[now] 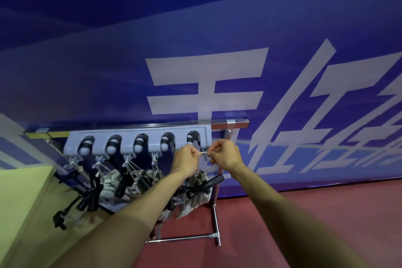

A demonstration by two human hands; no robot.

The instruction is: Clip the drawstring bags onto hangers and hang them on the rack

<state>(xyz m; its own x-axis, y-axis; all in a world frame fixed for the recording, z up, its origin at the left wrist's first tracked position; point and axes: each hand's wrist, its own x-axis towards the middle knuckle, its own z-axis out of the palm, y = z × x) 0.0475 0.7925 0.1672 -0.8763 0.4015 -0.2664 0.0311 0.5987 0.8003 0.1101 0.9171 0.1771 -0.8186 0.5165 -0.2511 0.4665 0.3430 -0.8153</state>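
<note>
At centre frame, the left hand [186,159] and right hand [225,154] pinch a short cord [204,153] taut between closed fingertips (below the grey holder [139,137]); drawstring bags [195,191] hang underneath.

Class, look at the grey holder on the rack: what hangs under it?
Under the grey holder, patterned drawstring bags hang by cords from small hooks, among black handles. The forearms cover the bags nearest the hands.

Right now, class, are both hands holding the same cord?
Yes, the left hand and right hand pinch one pale cord stretched between them.
</note>
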